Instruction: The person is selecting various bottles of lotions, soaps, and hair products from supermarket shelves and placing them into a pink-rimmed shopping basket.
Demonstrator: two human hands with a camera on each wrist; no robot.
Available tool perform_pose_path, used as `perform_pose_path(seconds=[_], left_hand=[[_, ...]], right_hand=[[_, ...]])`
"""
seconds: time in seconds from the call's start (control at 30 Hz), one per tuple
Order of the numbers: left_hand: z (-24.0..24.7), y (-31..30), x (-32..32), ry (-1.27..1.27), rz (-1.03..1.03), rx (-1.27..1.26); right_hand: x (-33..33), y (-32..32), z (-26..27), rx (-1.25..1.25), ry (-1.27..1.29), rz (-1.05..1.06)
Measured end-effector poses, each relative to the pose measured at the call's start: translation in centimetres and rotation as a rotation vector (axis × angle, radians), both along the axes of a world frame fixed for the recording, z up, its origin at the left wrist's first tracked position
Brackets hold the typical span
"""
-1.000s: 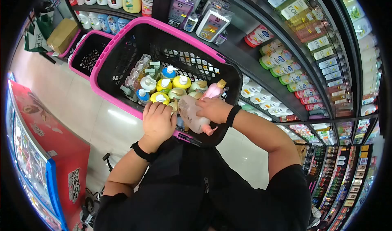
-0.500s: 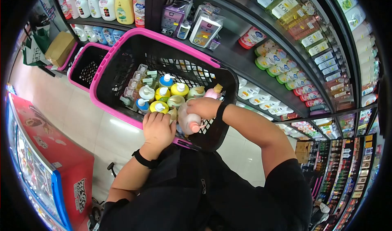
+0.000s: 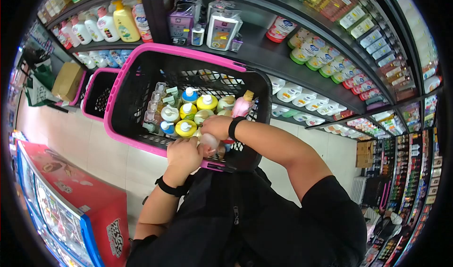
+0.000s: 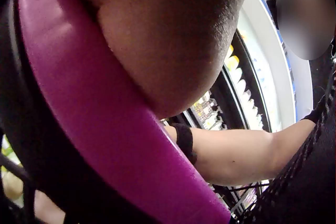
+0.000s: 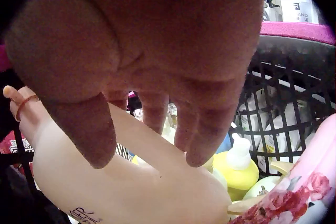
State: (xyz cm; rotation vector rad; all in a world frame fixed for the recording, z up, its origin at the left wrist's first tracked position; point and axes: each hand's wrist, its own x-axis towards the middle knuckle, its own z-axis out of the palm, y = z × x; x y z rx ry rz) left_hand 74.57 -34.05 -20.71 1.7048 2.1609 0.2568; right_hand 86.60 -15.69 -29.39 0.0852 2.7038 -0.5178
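Note:
The right hand (image 3: pixel 218 126), low inside the black basket with a pink rim (image 3: pixel 188 53), grips a pale pink bottle (image 3: pixel 209 143). In the right wrist view that hand (image 5: pixel 152 40) has its thumb on the near side of the bottle (image 5: pixel 115 187) and its fingers on the far side. The left hand (image 3: pixel 184 154) holds the near rim, fingers over its edge; its palm (image 4: pixel 163 40) lies against the rim (image 4: pixel 100 113) in the left wrist view. Yellow pump bottles (image 3: pixel 206 103) and a flowered pink bottle (image 3: pixel 241 107) stand beside the right hand.
Shelves of bottles (image 3: pixel 325 57) run behind and to the right. A smaller basket (image 3: pixel 98 95) and a cardboard box (image 3: pixel 68 80) are at the left, above a red freezer (image 3: pixel 106 220). Boxed goods (image 3: pixel 222 30) stand behind the basket.
The right hand has moved left and down with the pale pink bottle, which now sits lower in the basket against the near side. The left hand has stayed at the rim.

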Motion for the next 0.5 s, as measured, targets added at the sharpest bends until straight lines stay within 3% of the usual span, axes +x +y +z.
perform_pose_path(seconds=[0.1, 0.13, 0.3, 0.43, 0.5], left_hand=[[-0.5, -0.1, 0.3, 0.011, 0.013, 0.054], [-0.4, -0.1, 0.3, 0.01, 0.016, 0.052], [-0.6, -0.1, 0.3, 0.031, 0.015, 0.061], [-0.2, 0.0, 0.4, 0.036, 0.012, 0.02], [-0.5, 0.0, 0.4, 0.042, -0.003, 0.054]], right_hand=[[0.4, 0.0, 1.4, -0.044, 0.042, -0.052], [0.8, 0.0, 2.9, -0.023, -0.052, -0.199], [2.3, 5.9, 8.5, 0.464, -0.148, -0.304], [3.8, 10.4, 5.5, 0.47, -0.415, -0.47], [4.5, 11.3, 5.1, 0.368, -0.473, -0.395]])
